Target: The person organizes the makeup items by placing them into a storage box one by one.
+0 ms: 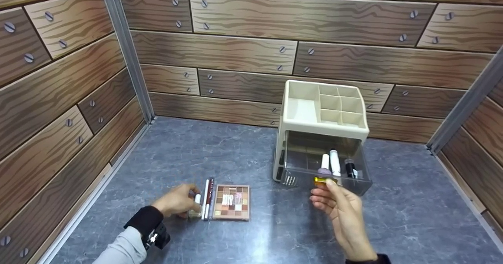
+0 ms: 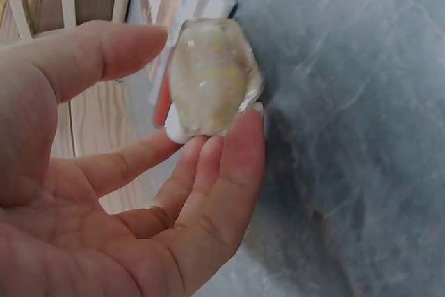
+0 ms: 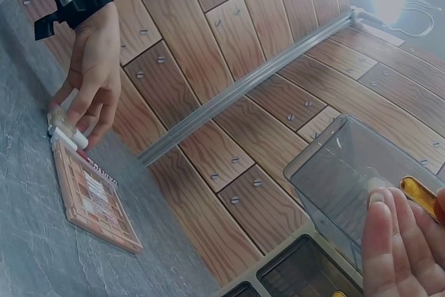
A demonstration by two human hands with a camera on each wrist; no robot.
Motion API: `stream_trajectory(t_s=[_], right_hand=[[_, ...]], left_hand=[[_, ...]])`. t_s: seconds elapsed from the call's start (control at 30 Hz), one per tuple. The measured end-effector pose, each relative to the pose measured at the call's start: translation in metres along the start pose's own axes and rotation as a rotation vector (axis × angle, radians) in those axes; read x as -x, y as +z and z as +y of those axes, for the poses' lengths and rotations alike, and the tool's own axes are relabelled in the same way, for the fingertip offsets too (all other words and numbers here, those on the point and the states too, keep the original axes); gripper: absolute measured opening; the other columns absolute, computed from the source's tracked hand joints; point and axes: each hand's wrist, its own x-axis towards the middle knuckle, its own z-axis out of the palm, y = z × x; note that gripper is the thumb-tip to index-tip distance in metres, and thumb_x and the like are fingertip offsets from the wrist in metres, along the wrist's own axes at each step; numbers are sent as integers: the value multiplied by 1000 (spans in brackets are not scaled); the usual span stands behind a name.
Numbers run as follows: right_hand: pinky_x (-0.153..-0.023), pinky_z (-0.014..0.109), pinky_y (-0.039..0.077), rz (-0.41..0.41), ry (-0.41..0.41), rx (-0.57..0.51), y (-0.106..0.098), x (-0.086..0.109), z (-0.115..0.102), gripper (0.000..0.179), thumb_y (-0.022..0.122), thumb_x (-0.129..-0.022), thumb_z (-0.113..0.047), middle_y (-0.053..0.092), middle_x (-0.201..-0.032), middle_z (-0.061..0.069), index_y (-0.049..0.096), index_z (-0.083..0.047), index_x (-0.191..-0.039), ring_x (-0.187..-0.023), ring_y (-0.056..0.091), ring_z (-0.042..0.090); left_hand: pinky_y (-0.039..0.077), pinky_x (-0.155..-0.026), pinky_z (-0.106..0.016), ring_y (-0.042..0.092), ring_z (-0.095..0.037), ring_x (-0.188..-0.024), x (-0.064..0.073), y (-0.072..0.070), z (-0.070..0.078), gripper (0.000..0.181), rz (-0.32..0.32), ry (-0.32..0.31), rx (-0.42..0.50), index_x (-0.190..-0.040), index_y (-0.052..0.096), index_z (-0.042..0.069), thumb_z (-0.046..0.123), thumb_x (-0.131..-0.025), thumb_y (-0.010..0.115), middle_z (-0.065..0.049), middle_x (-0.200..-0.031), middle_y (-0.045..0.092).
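Observation:
My left hand (image 1: 178,201) holds a small clear bottle (image 2: 212,78) with a white cap (image 1: 197,198). In the left wrist view its faceted glass shows pale yellow and pink flecks, with my thumb at one side and fingertips at the other. Right beside it lie slim tubes, one white (image 1: 205,199) and one dark red (image 1: 210,195), then an eyeshadow palette (image 1: 232,202). My right hand (image 1: 342,209) pinches the gold handle (image 1: 319,180) of a transparent drawer (image 1: 302,164), which stands pulled out from a cream organizer (image 1: 324,126).
Inside the drawer are a lilac bottle (image 1: 324,170) with a white cap, a white tube (image 1: 335,162) and a black tube (image 1: 349,167). Compartments form the organizer's top. Wood-patterned walls (image 1: 235,52) surround the grey marbled table (image 1: 188,146).

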Motion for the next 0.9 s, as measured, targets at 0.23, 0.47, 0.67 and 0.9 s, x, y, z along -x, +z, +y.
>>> stream_trajectory(t_s=[0.23,0.47,0.67,0.9], right_hand=[[-67,25,64,8,-2,4,-1,0,-2,32,52,-111,-15,79,-84,9,78,-5,-95,-73,76,15],[-67,25,64,9,-4,17,0,1,-2,31,52,-111,-15,79,-84,9,77,-4,-95,-73,76,15],[-67,24,64,10,9,24,0,1,-2,32,52,-111,-16,79,-85,8,77,-4,-96,-73,76,15],[-68,25,64,15,11,18,1,2,-1,32,52,-111,-16,78,-84,8,78,-5,-96,-73,76,15]], left_hand=[[61,-57,-35,61,-24,-73,-2,6,1,45,37,-11,4,-113,63,-2,-8,-71,79,-15,-98,63],[61,-57,-36,62,-27,-78,0,7,5,42,67,-16,-21,-108,62,-3,-7,-68,76,-15,-96,60],[60,-54,-34,61,-25,-73,1,9,7,34,101,-49,-69,-97,58,-2,-8,-67,75,-14,-90,59],[57,-54,-32,60,-25,-71,0,11,8,31,144,-14,-200,-89,56,1,-4,-67,78,-12,-86,59]])
